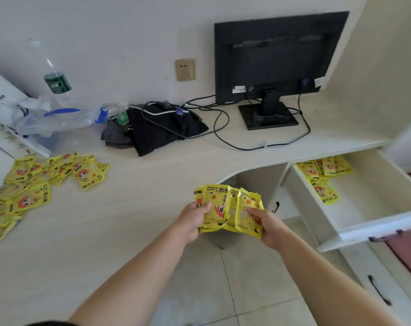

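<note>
Fingers [206, 205] of left hand [191, 220] are pinching the left edge of a fanned packet bundle [228, 208]. Right hand [268, 225] is gripping the right edge, thumb on top. Bundle is hanging in the air just off the tabletop [129, 220] edge, over the floor [223, 278]. Open drawer [376, 228] at right is holding loose packets [324, 171]. Scattered pile [35, 182] of the same yellow packets is lying far left on the tabletop. Monitor [277, 60] is standing at the back.

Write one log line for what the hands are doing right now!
left hand: grips yellow packets | right hand: grips same bunch | place: beyond desk edge | open drawer: more packets inside
</note>
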